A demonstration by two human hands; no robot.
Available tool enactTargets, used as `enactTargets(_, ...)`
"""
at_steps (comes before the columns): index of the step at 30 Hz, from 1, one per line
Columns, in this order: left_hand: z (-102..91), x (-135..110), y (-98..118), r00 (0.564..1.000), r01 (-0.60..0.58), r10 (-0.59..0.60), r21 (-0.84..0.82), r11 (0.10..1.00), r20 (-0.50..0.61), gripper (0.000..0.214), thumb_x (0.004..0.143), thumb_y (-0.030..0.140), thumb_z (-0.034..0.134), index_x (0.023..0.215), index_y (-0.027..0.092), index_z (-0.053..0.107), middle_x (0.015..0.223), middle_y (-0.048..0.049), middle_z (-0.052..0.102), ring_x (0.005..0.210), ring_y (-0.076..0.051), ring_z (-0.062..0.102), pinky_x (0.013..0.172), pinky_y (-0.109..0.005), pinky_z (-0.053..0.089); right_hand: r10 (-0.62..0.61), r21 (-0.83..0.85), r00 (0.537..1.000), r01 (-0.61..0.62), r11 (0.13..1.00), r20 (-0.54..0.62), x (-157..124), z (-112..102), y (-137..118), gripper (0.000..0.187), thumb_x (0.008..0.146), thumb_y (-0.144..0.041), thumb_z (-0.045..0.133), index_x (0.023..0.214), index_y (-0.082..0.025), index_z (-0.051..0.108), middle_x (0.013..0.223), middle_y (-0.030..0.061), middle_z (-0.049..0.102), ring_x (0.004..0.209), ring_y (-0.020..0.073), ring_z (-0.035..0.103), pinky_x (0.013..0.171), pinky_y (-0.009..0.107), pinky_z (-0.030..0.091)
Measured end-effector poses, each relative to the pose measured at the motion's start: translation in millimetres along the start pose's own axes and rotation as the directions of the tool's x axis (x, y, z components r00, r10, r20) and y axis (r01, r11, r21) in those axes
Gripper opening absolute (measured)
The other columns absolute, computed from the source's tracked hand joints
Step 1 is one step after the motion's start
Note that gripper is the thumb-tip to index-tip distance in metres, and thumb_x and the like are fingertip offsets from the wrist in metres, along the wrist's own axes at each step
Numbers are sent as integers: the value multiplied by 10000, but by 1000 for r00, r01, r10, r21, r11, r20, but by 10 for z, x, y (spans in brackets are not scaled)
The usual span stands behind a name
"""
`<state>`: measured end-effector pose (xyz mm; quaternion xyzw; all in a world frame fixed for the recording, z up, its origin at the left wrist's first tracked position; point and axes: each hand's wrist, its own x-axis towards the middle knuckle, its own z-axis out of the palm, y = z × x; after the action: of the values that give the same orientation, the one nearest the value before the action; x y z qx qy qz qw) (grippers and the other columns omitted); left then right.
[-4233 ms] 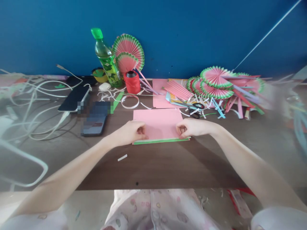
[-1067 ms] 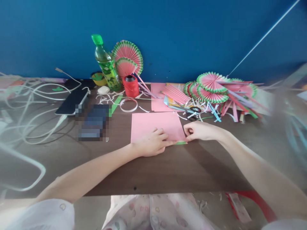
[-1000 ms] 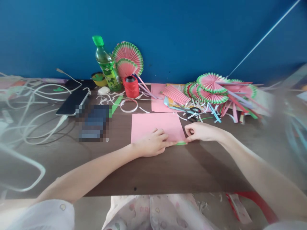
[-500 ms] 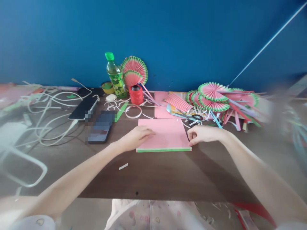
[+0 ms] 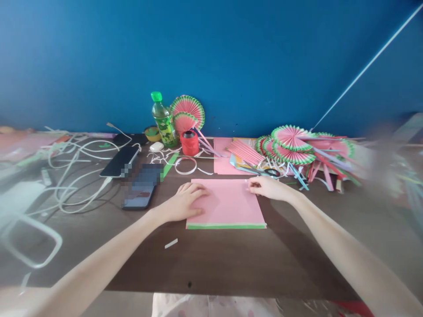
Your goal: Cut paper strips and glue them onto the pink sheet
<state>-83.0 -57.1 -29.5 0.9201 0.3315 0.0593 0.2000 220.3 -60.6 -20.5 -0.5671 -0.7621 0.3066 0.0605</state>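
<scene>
Left hand (image 5: 185,203) has slid left across the pink paper sheet (image 5: 231,207); right hand (image 5: 266,187) has crept to its far corner.
Sheet flat on the counter (image 5: 231,264), long axis left-right, between the hands: left open, palm down on it; right curled, grip unclear.
</scene>
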Motion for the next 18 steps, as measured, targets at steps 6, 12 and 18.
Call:
enactTargets(6,25,269,12,980,38,-37,5,999,-194,232,806,199,425,993,168,559,1014,-61,576,987,-177,474,914,-372,356,30,-14,1000,-30,999,-8,70,-47,-108,195,772,-301,435,620,-184,471,498,-20,512,501,121,480,535,235,318)
enactTargets(12,-321,501,-322,831,312,-279,-11,950,-482,213,706,66,394,811,145,562,882,-74,603,872,-187,539,805,-322,426,-21,-13,993,19,1000,-116,306,-130,-293,223,773,-342,451,656,-170,532,595,17,571,551,133,510,530,236,325)
enactTargets(18,-663,469,-799,669,676,-568,74,734,-479,249,777,121,349,889,155,569,945,-113,625,885,-218,594,764,-303,440,-5,78,999,8,997,-49,555,-210,-490,177,752,-318,476,666,-167,513,580,11,585,482,107,507,491,215,341)
